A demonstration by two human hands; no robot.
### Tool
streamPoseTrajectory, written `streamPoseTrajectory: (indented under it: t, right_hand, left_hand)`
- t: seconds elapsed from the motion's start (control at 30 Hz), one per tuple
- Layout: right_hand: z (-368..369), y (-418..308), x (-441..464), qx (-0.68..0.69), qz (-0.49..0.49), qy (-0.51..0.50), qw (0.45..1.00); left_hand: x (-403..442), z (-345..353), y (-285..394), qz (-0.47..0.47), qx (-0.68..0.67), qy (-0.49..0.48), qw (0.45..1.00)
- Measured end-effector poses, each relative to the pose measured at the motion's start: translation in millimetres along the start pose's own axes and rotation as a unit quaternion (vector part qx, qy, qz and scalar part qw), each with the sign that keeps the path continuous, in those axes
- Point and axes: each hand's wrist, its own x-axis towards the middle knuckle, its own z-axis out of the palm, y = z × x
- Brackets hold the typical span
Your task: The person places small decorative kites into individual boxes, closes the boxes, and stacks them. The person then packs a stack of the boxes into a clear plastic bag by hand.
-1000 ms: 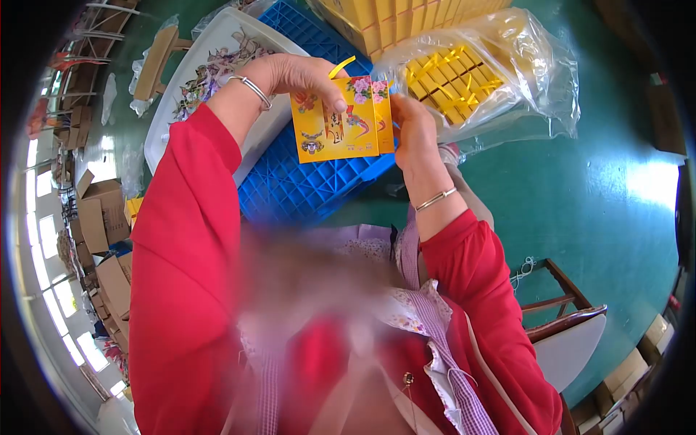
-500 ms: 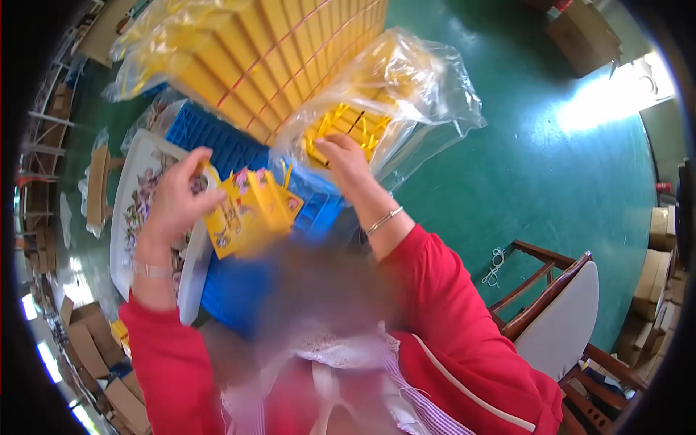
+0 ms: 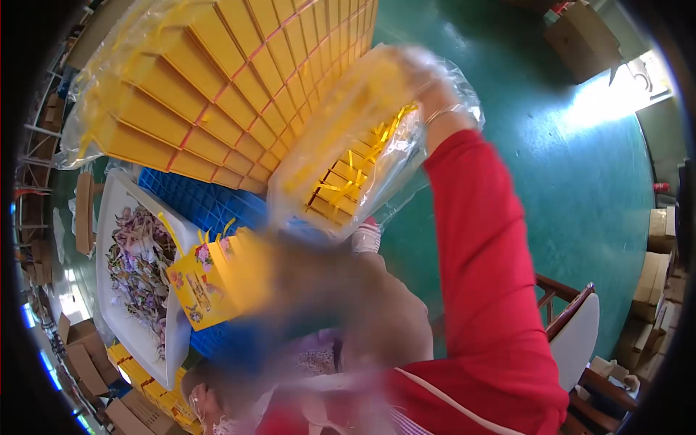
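My right hand is smeared by motion at the far end of a clear plastic bag, its fingers not readable. Inside this bag sit yellow paper pieces with yellow ribbons. Low on the left, what looks like my left hand shows only in part, close to some yellow packets. Between the hands, a group of yellow printed bags with flower pictures and ribbon handles rests over a blue crate. A blurred patch covers part of them.
A white tray of dried flowers stands at left. Behind the crate rises a tall stack of yellow boxes tied with red string. A chair is at right, with cardboard boxes along the edge.
My right hand has moved up and away along the plastic bag. My left hand has left the printed bags and dropped towards the lower left. The view has shifted.
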Motion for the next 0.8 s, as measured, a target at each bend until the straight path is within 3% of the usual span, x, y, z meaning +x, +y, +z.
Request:
streamPoseTrajectory:
  t: [0.03,0.13,0.23,0.37,0.6,0.7,0.8]
  right_hand:
    - [-22.9,-11.8,12.8,0.029,0.015,0.023,0.999]
    - [-64.1,-39.9,39.4,0.068,0.004,0.062,0.996]
    - [-72.5,-45.4,53.6,0.057,0.002,0.069,0.996]
    - [-37.5,-20.2,64.9,0.003,0.045,0.034,0.998]
    - [60.8,68.1,41.7,-0.089,0.178,-0.007,0.98]
    - [60.0,47.0,21.0,-0.13,0.263,-0.019,0.956]
    - [53.7,44.3,13.0,-0.148,0.284,-0.054,0.946]
  left_hand:
    - [-5.8,10.3,-7.4,-0.012,0.006,-0.027,1.0]
    - [3.0,21.2,-9.9,0.021,0.072,0.056,0.996]
    - [8.2,19.9,-13.9,-0.001,0.044,0.017,0.999]
    - [13.6,16.5,-19.4,-0.015,0.059,-0.039,0.997]
    - [24.5,18.5,-25.1,-0.007,0.064,-0.044,0.997]
    - [25.8,19.1,-26.4,-0.006,0.067,-0.046,0.997]
    - [25.9,18.7,-25.8,-0.007,0.068,-0.049,0.996]
